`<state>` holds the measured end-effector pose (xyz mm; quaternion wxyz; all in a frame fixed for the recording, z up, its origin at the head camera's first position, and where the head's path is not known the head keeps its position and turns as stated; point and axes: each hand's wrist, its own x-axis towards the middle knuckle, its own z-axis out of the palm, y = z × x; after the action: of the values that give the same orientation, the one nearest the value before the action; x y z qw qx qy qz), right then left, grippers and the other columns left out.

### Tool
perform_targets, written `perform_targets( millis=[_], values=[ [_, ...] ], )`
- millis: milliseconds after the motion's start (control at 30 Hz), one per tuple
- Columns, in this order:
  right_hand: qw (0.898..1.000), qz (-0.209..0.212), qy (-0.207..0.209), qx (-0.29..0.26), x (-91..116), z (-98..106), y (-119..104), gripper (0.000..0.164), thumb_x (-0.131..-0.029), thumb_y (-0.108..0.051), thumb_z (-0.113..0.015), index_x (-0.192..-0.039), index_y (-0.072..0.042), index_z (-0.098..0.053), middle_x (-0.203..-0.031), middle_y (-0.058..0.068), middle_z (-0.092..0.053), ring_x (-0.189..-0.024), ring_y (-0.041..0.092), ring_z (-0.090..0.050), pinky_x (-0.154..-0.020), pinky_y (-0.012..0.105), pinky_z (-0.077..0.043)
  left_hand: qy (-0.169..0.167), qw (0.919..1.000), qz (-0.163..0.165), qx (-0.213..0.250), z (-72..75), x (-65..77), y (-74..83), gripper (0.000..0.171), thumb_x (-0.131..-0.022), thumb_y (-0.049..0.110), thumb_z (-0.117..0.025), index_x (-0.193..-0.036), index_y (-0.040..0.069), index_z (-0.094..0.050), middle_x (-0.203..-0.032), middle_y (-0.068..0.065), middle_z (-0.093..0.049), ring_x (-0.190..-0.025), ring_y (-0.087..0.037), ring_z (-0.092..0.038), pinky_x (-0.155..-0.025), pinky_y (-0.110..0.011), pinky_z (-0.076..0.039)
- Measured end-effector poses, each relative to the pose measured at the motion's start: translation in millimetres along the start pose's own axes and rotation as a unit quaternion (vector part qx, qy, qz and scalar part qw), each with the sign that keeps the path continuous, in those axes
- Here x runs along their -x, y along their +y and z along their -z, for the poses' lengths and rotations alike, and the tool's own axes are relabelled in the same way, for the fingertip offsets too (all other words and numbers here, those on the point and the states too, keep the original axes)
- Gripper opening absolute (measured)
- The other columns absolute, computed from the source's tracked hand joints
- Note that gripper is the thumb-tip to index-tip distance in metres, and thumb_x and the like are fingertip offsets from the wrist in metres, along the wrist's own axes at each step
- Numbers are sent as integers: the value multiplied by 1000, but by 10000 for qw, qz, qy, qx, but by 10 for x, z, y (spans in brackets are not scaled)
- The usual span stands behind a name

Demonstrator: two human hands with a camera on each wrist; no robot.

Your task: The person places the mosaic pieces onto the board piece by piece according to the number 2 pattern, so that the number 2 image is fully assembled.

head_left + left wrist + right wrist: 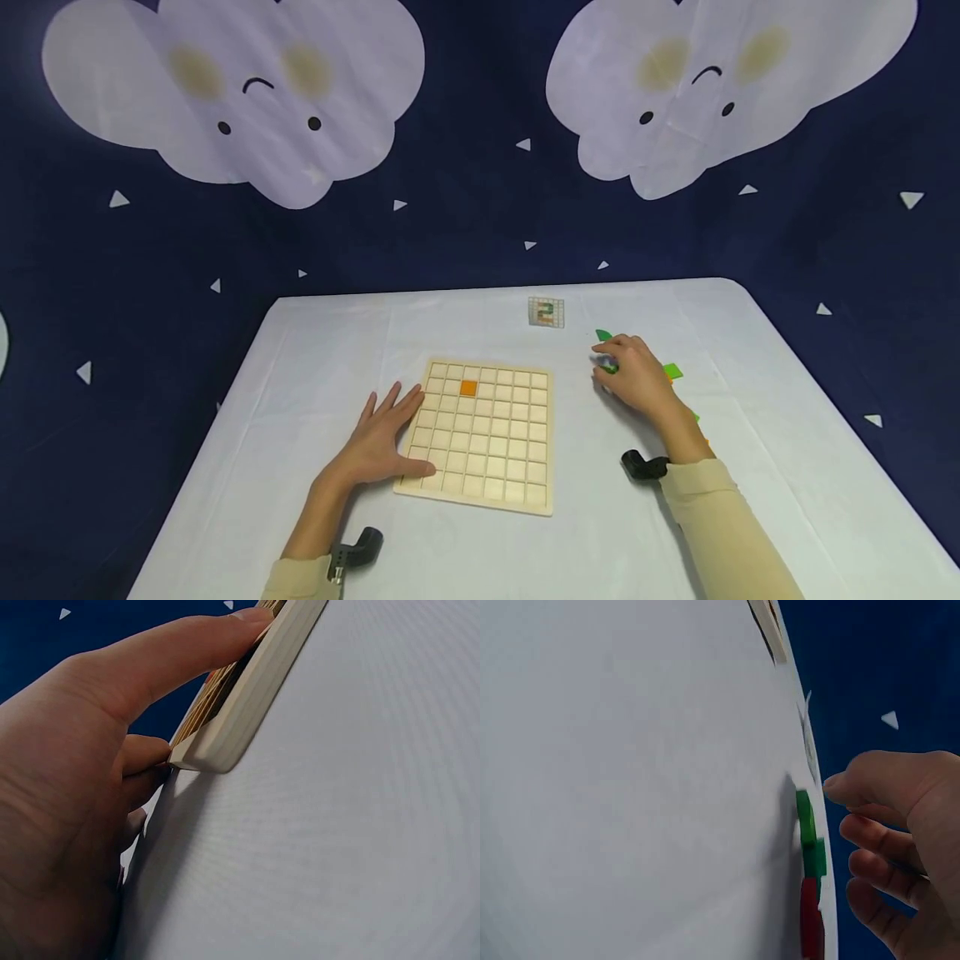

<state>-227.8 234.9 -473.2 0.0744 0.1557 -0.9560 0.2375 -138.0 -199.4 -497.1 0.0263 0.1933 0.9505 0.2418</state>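
Observation:
A square wooden grid board lies on the white table, with one orange square tile in a cell of its upper part. My left hand rests at the board's left edge, fingers spread and thumb laid over the lower left cells. To the right of the board, my right hand hovers with bent fingers and a gap between thumb and forefinger. Under its fingertips lies a green piece, apart from the hand in the right wrist view. A dark green piece sits just beyond, and a red piece shows nearby.
A small card with a grid pattern lies behind the board. A light green tile and other pieces, partly hidden by my right arm, lie to the right. A dark blue cloth with clouds hangs behind the table.

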Motion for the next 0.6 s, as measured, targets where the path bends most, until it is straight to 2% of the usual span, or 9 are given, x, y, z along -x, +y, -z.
perform_targets(
  millis=[200,600],
  values=[
    [9995,-154,-256,-39,25,-2,101,38,-81,-19,-72,-116,-5,-69,-114,11,-61,-112,33,-48,-97,50,-40,-53,10000,21,-17,7,3,0,121,-58,74,-74,-152,10,-29,-157,1,-24,-146,-24,-6,-115,-50,4],
    [9982,-142,-550,-174,60,23,179,35,-80,-14,-73,-114,-8,-71,-114,10,-61,-109,32,-50,-94,51,-41,-30,10000,-52,-27,5,-9,-14,120,-59,73,-74,-151,10,-29,-157,1,-23,-146,-25,-6,-115,-50,3]
  ],
)
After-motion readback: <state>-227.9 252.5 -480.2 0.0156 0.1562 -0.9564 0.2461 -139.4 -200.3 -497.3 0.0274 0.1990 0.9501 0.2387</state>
